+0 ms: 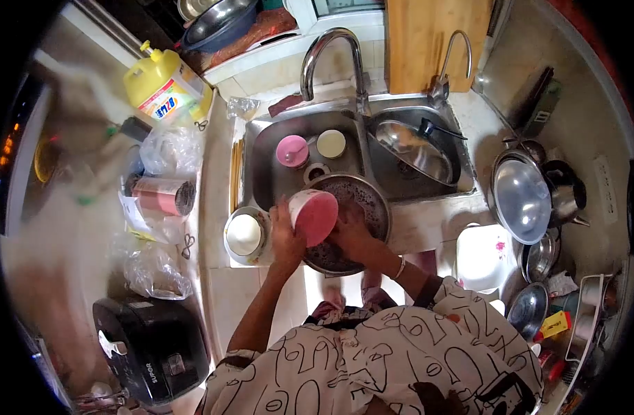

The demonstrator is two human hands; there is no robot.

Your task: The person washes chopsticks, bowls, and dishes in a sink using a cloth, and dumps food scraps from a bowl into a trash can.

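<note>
A bowl with a pink inside [315,218] is tilted on its side above a metal basin of sudsy water [380,207]. My left hand [286,237] grips the bowl from its left, fingers on the outer wall. At the bowl's right edge is my right hand [353,238], over the basin; its fingers are bent and partly blurred, and what they hold, if anything, cannot be made out. Behind the basin, a small pink bowl [292,151] and a cream bowl [331,144] sit in the left sink [262,166].
White bowls [244,235] are stacked left of the basin. A glass lid [414,152] lies in the right sink. The faucet [334,41] arches above. At left are a yellow detergent jug [166,86] and a black cooker [151,349]; at right, a white tray [481,259] and metal bowls [521,200].
</note>
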